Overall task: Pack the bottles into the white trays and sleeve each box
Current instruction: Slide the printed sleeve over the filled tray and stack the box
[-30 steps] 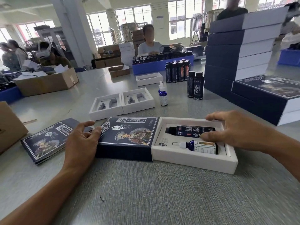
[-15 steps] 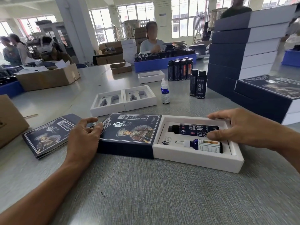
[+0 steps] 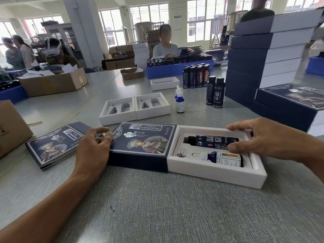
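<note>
I see a cardboard box (image 3: 52,83) far left on the grey table (image 3: 157,207), a seated person (image 3: 164,48) opposite, and windows (image 3: 149,20) behind.

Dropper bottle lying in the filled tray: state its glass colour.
Deep blue glass on the dropper bottle, with a white dropper top; head view shows it.

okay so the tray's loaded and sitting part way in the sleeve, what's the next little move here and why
Probably push the white tray leftward into the dark sleeve. Both bottles already lie in their slots, the black bottle and the blue dropper bottle, and most of the tray sticks out. The left hand braces the sleeve's far end; the right hand rests over the tray's right end, ready to push.
</note>
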The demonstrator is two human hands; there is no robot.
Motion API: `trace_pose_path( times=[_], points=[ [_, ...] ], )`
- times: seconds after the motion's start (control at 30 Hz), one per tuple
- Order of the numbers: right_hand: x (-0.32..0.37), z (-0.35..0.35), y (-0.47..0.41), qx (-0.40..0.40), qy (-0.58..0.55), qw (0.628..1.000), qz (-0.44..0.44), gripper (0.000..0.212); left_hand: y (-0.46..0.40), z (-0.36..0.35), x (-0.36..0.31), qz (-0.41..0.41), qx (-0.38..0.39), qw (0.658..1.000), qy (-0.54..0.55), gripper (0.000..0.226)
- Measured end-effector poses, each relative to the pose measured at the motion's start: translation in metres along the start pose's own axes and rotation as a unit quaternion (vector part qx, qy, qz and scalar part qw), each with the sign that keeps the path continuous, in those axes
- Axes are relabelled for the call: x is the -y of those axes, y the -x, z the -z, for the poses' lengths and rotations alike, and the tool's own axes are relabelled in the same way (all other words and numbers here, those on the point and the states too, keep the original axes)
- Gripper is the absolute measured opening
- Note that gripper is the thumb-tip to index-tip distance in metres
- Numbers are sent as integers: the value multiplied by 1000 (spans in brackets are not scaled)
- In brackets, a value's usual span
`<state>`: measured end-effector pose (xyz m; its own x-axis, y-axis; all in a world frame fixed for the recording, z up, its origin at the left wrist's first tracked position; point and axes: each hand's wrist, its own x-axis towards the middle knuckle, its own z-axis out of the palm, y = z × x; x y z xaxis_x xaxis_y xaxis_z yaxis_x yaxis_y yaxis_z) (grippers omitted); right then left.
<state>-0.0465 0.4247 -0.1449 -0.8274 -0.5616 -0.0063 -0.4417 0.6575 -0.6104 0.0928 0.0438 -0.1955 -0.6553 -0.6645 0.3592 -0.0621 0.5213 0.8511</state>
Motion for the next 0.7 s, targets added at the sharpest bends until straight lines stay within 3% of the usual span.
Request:
trace_pose_path(
  times=[0.33, 0.53, 0.7],
  points=[
    [5, -3, 4, -20, 8, 1000, -3, 73, 5, -5, -6, -13, 14, 1000, -19, 19],
    [31, -32, 11, -69, 57, 995, 33, 80, -1, -5, -6, 3, 1, 997, -81, 42],
    [52, -38, 30, 22, 90, 990, 107, 105, -6, -1, -7, 12, -21, 991, -129, 46]
  ],
)
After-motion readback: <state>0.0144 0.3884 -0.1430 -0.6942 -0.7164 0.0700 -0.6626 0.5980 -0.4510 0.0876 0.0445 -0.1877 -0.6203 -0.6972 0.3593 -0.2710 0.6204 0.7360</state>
